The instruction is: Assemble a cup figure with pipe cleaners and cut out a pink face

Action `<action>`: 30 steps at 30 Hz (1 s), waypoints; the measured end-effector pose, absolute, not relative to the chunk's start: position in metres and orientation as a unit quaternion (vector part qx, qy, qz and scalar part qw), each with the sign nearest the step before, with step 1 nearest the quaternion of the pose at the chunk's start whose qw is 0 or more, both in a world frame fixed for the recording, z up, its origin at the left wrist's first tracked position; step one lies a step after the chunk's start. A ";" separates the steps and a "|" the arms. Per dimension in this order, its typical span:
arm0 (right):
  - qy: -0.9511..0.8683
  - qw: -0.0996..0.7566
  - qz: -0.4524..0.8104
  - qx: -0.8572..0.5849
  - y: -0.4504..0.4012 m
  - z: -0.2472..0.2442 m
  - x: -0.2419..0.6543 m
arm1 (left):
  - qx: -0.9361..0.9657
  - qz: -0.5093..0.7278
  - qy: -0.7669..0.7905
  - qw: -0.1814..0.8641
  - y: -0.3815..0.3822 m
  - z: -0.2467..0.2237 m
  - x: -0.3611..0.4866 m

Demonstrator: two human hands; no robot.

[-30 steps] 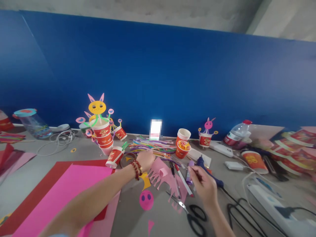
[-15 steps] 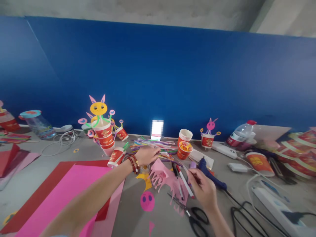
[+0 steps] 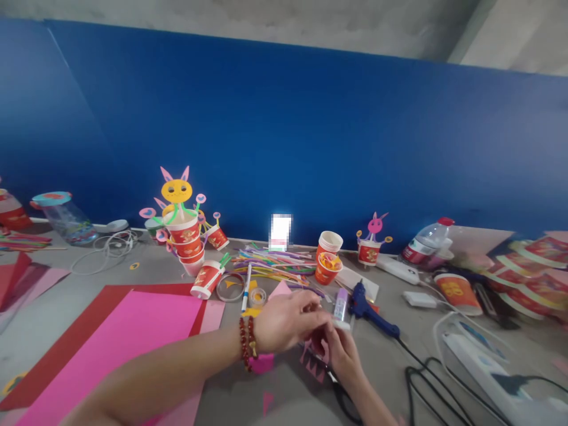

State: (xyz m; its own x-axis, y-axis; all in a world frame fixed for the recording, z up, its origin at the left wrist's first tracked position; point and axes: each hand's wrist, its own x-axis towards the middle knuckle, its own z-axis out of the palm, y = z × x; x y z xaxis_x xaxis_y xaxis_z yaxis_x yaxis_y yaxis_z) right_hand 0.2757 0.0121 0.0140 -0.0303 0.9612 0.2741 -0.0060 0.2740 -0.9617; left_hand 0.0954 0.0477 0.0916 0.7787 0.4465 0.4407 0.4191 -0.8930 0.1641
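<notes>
My left hand [image 3: 286, 322], with a beaded bracelet, reaches across to my right hand [image 3: 344, 352], and their fingers meet above the table. A small white object [image 3: 341, 325] shows at the right fingers; its kind is unclear. The left fingers are bent together, and what they pinch is hidden. Beneath the hands lie pink fringed paper [image 3: 313, 369] and scissors [image 3: 344, 402], both partly covered. A magenta paper disc [image 3: 262, 362] is half hidden by the left wrist. Just beyond the right hand is a glue stick [image 3: 341, 305] with a purple cap.
Behind the hands lies a pile of colored sticks [image 3: 275, 263]. A blue glue gun [image 3: 375, 313] and its black cable lie at right, near a white power strip [image 3: 483, 378]. Stacked cup figures [image 3: 184, 236] and pink sheets [image 3: 124, 343] are at left.
My left hand has come from the pile of colored sticks toward me and right, meeting my right hand. The right hand has shifted slightly left and down. The fringed paper is now mostly covered.
</notes>
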 end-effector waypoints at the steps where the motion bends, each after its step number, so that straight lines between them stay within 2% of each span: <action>1: -0.546 0.568 0.457 -0.413 0.011 0.016 0.274 | 0.932 0.242 0.267 0.036 0.047 0.090 0.091; 6: -0.449 0.620 0.526 -0.370 0.007 0.034 0.269 | 0.915 0.193 0.351 0.049 0.044 0.081 0.070; 13: -0.456 0.583 0.553 -0.383 0.002 0.030 0.259 | 0.927 0.107 0.351 0.076 0.022 0.070 0.077; 20: -0.534 0.548 0.553 -0.329 -0.008 0.035 0.274 | 0.924 0.104 0.330 0.161 0.001 0.074 0.056; 23: -0.479 0.644 0.503 -0.321 0.002 0.053 0.294 | 0.898 0.142 0.363 0.206 -0.007 0.070 0.022; 24: -0.422 0.717 0.454 -0.318 0.006 0.058 0.300 | 0.884 0.155 0.386 0.213 -0.008 0.068 0.010; 26: -0.398 0.739 0.439 -0.320 0.013 0.062 0.305 | 0.846 0.214 0.437 0.219 -0.006 0.062 -0.008; 27: -0.402 0.731 0.441 -0.333 0.014 0.062 0.305 | 0.849 0.226 0.432 0.205 -0.005 0.059 -0.014; 30: -0.481 0.621 0.477 -0.394 0.012 0.052 0.292 | 0.902 0.230 0.340 0.135 -0.005 0.045 -0.019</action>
